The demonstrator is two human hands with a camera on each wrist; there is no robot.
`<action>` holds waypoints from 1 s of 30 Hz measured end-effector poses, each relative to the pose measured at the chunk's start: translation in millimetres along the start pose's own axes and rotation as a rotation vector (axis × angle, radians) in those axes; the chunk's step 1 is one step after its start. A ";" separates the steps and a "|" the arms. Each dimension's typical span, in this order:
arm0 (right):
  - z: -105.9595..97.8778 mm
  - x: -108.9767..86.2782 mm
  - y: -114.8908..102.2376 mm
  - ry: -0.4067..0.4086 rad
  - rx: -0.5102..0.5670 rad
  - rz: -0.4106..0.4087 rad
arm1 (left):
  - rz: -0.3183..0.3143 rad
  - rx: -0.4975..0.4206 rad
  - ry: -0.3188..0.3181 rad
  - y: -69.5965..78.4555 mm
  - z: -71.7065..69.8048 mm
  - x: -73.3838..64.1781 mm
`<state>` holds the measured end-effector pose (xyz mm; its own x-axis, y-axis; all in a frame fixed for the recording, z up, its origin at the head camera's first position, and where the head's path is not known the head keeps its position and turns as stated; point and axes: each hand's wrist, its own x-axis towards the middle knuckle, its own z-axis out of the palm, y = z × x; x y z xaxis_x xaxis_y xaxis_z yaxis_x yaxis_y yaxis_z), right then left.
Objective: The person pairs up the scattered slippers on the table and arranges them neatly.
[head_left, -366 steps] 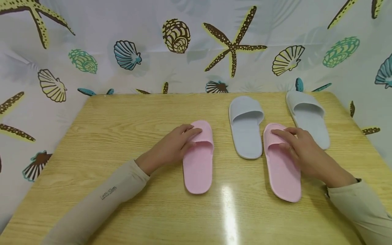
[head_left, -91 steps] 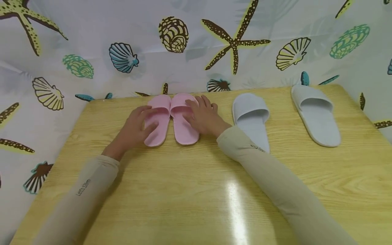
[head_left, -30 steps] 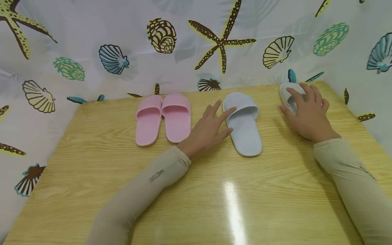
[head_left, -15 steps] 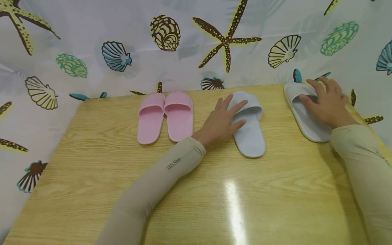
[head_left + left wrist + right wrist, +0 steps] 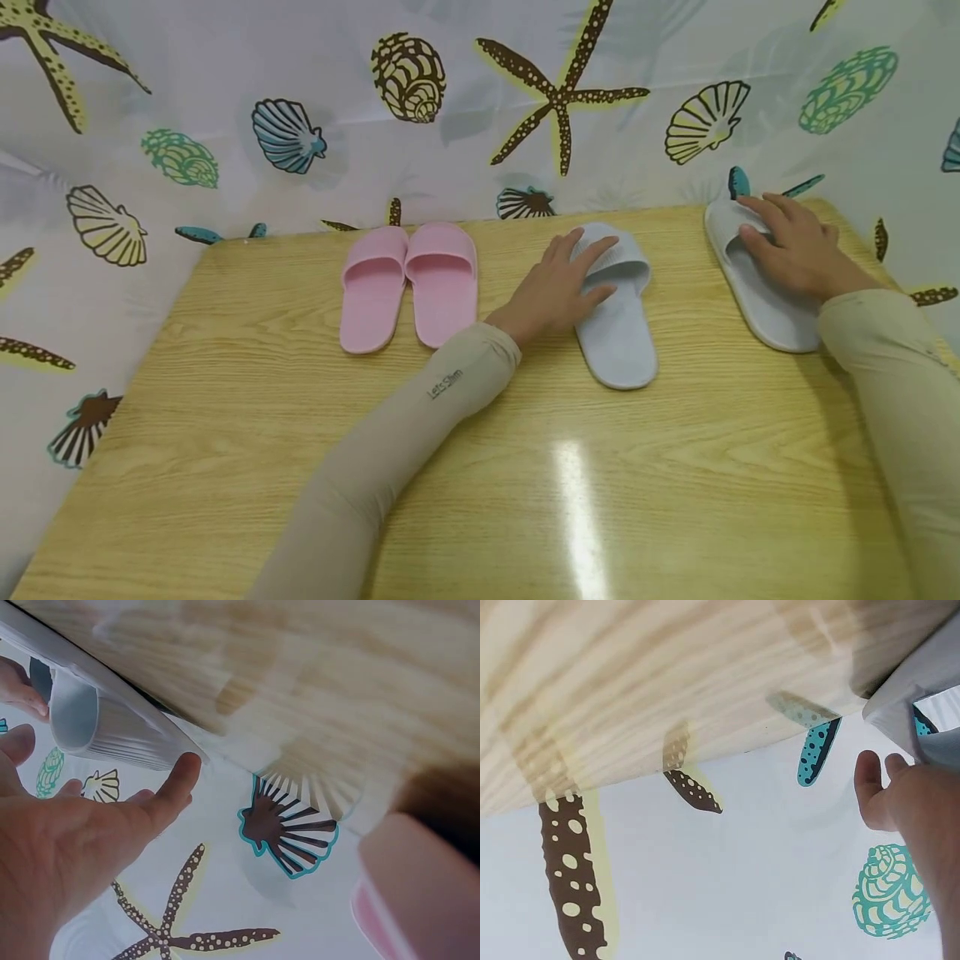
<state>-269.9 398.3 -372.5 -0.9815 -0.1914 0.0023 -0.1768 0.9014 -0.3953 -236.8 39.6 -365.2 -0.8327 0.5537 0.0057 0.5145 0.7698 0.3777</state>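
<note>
In the head view my left hand point(image 5: 553, 287) reaches over the nearer white slipper point(image 5: 618, 342), its fingers spread across the ribbed strap and its thumb over the strap's opening. The left wrist view has that slipper's strap point(image 5: 120, 731) just beyond the outstretched fingers. At the far right my right hand point(image 5: 798, 246) lies over the other white slipper point(image 5: 765, 300), with fingertips at its strap and the palm hiding part of the sole. In the right wrist view the fingers point(image 5: 868, 780) are right beside that slipper's toe end point(image 5: 900, 705). Both slippers point toward the back edge.
A pair of pink slippers, the left one point(image 5: 371, 304) and the right one point(image 5: 444, 296), stands side by side at the back left. The wooden table point(image 5: 675, 492) ends at a white curtain point(image 5: 450, 167) printed with shells and starfish.
The pink slippers, earlier apart and nearer the front, now stand together at the back left. Both hands have moved over to the white slippers; the left has lately slid farther onto its strap.
</note>
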 end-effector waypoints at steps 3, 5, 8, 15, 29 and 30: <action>-3.5 0.4 2.1 -0.042 -0.010 0.018 | 0.017 -0.016 -0.011 -0.1 -0.6 2.9; -5.2 0.3 2.3 -0.062 -0.012 0.022 | 0.036 -0.014 -0.016 -0.2 -1.1 4.1; -6.1 -0.1 2.2 -0.060 0.003 0.012 | 0.068 -0.008 -0.030 -0.7 -1.6 5.2; -1.4 -4.5 1.1 -0.010 0.119 -0.023 | 0.100 -0.029 -0.043 -7.9 -0.3 11.1; 2.8 -20.1 -8.6 -0.010 0.071 0.035 | 0.092 -0.088 -0.116 -18.2 -6.5 19.9; 2.4 -20.7 -9.8 -0.011 0.071 0.031 | 0.091 -0.091 -0.117 -18.5 -7.2 19.3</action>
<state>-247.7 392.5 -370.9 -0.9854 -0.1690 -0.0208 -0.1407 0.8770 -0.4593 -263.9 33.7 -365.3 -0.7511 0.6572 -0.0617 0.5620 0.6857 0.4626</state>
